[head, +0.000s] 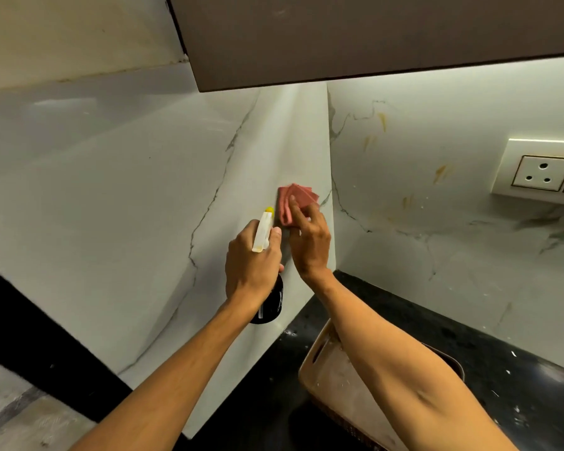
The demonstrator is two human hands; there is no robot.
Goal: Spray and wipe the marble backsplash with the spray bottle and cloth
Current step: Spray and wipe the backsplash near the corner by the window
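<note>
My left hand [253, 260] grips a spray bottle [263, 234] by its neck; the white head with a yellow nozzle points up at the wall and the black body hangs below my palm. My right hand [308, 240] presses a folded pink cloth [295, 203] flat against the white marble backsplash [267, 141], close to the outer corner of the wall. The two hands are side by side, almost touching. Yellowish stains mark the marble panel [437, 177] to the right of the corner.
A dark wall cabinet [339, 37] overhangs the wall just above. A switch and socket plate [541, 172] sits on the right panel. Below lie a black speckled countertop [502, 369] and a beige basket [326, 379] under my right forearm.
</note>
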